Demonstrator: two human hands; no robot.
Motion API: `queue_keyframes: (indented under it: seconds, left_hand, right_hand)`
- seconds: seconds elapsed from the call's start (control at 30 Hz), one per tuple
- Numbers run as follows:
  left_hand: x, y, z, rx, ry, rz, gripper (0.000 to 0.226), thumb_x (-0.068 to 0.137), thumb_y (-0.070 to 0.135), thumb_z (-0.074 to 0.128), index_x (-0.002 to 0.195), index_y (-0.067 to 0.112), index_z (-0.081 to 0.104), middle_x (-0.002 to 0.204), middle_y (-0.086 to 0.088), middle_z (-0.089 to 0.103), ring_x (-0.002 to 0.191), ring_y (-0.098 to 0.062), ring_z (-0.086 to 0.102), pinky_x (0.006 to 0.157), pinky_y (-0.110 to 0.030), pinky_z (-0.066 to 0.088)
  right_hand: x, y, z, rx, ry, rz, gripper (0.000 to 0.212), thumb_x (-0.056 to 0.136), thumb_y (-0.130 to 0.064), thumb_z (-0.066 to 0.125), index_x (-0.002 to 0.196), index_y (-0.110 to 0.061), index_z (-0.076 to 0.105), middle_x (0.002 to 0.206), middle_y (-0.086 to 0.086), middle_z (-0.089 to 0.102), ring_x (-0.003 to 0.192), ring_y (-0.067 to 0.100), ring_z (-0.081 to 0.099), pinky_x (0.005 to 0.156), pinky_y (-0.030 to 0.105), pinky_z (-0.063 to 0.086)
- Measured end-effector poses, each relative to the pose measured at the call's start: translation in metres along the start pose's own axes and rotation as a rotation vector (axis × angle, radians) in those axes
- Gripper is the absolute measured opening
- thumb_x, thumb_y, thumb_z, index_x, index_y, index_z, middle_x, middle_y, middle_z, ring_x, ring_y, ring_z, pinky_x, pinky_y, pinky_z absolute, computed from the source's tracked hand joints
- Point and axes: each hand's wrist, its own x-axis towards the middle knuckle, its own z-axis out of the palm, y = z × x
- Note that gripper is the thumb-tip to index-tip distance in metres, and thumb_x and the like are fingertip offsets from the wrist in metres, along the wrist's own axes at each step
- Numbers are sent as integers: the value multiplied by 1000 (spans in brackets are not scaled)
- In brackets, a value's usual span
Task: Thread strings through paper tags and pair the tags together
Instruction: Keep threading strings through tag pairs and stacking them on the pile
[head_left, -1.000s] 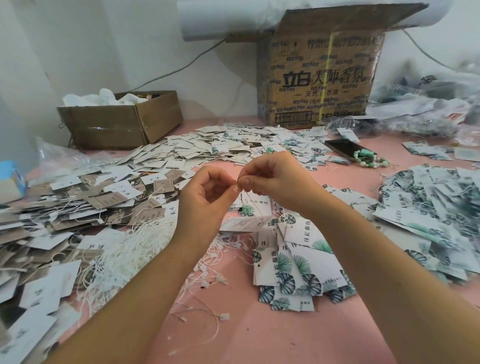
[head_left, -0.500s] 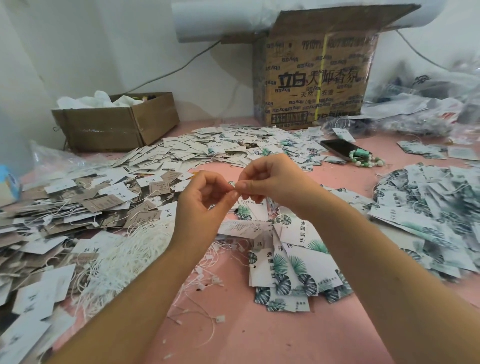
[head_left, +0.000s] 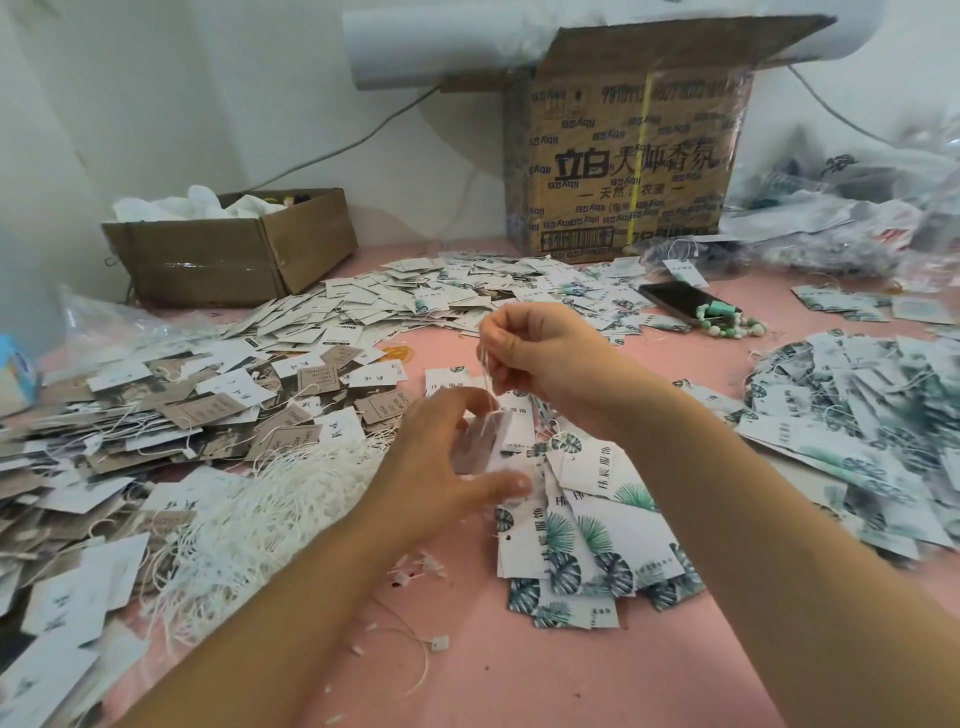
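My right hand is raised over the pink table and pinches a thin white string. The string hangs down to a blurred pair of paper tags. My left hand is just below, its fingers spread loosely around those tags and its thumb under them. A heap of loose white strings lies to the left of my left hand. A fanned pile of leaf-printed tags lies under my right forearm.
Brown and white tags cover the left side. More leaf tags are heaped at right. A phone and a bead bracelet lie behind them. Two cardboard boxes and plastic bags line the wall.
Both hands were pinching together at one point. Now my right hand has lifted the string up, and my left hand has dropped down and opened around the hanging tags.
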Motion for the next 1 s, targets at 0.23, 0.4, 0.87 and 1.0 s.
queue_keyframes:
  seconds: [0.23,0.4,0.87,1.0]
  left_hand:
    - [4,-8,3,193,203,239,18,88,23,63,100,10,61,92,6,55,79,-1,49,69,-16,40]
    - [5,-5,3,-259,291,81,10,80,18,67,85,26,65,77,10,66,70,-4,59,59,-15,50]
    - [12,-4,-1,-740,483,-89,16,75,15,70,88,24,66,82,10,73,70,-10,70,52,-25,54]
    - [13,-7,-1,-684,484,-96,13,81,14,69,88,25,65,81,10,73,68,-9,69,49,-23,53]
  right_hand:
    - [4,-3,-9,132,191,-96,26,95,-1,42,71,-9,50,63,1,51,55,10,48,59,23,46]
    - [5,0,-12,57,293,-120,19,92,-2,50,74,-9,54,64,1,57,55,8,52,57,19,48]
    - [1,15,-15,-5,-109,214,26,89,10,44,84,-4,66,72,4,69,62,12,64,64,24,56]
    - [-2,10,-10,-22,-133,216,13,85,4,57,94,-2,65,80,8,70,65,12,65,61,21,56]
